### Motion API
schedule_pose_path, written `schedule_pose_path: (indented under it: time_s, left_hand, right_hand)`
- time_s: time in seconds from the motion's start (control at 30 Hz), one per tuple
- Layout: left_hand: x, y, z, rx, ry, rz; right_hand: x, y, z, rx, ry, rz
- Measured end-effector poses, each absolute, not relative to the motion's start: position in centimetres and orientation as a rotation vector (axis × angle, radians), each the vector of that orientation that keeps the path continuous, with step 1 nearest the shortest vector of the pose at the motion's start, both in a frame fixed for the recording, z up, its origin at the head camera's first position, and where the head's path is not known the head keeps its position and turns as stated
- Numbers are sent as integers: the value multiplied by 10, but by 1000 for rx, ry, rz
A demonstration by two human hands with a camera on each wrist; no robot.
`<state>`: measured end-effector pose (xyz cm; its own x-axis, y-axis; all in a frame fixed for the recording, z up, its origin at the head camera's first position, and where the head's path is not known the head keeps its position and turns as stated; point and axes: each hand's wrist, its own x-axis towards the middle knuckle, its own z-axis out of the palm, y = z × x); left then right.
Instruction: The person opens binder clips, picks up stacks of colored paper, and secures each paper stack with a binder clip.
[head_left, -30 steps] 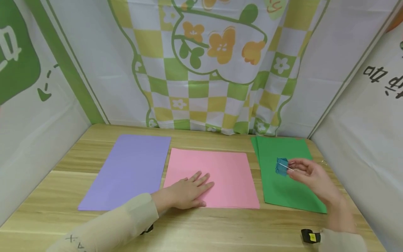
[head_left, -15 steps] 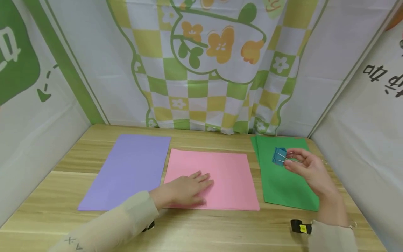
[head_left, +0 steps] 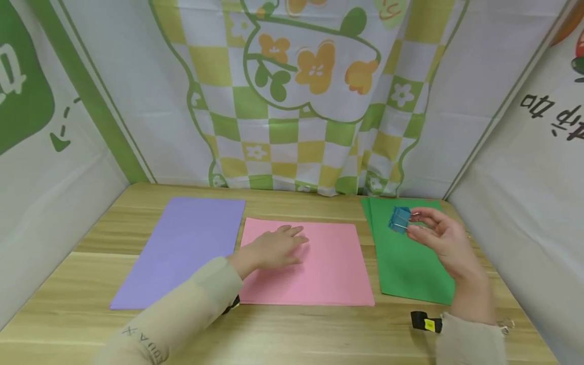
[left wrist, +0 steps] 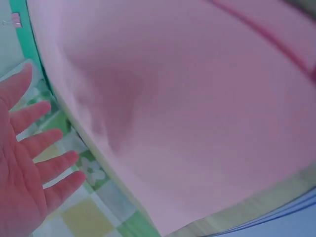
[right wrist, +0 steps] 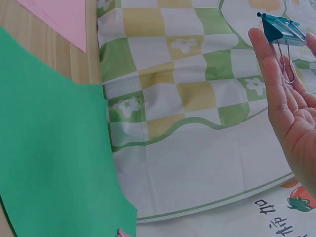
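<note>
My right hand (head_left: 449, 243) pinches a blue binder clip (head_left: 399, 219) by its wire handles, above the green paper (head_left: 406, 268). In the right wrist view the clip (right wrist: 284, 29) sits at the fingertips with one wire loop hanging toward the palm. My left hand (head_left: 276, 248) hovers over the pink paper (head_left: 337, 268), palm down, and casts a shadow on it. Its fingers are spread and hold nothing, as the left wrist view of the hand (left wrist: 29, 163) also shows.
Purple paper (head_left: 182, 248) lies at the left of the wooden table (head_left: 319, 334). A pink binder clip (left wrist: 16, 19) shows by the green paper's edge in the left wrist view. Behind the table hangs a checked curtain (head_left: 285, 152); white cloth walls (head_left: 524, 213) flank both sides.
My left hand has lifted off the pink paper, where it lay flat before. The right hand has moved up and slightly left with the blue binder clip.
</note>
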<state>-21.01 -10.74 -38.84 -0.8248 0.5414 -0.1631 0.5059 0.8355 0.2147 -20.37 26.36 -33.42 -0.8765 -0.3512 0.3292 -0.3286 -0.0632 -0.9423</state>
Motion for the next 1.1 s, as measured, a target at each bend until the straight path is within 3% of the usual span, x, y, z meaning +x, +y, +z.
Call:
schedule_pose_path:
  time_s: [0.67,1.1]
  left_hand:
    - [-245,-105,-403,775,2839,75]
    - [-256,-96,-390,485,2798,197]
  right_hand:
    - [-214,238,-333,-766,2066,-2240]
    - [-216,219,-330,-751,1987,-2280]
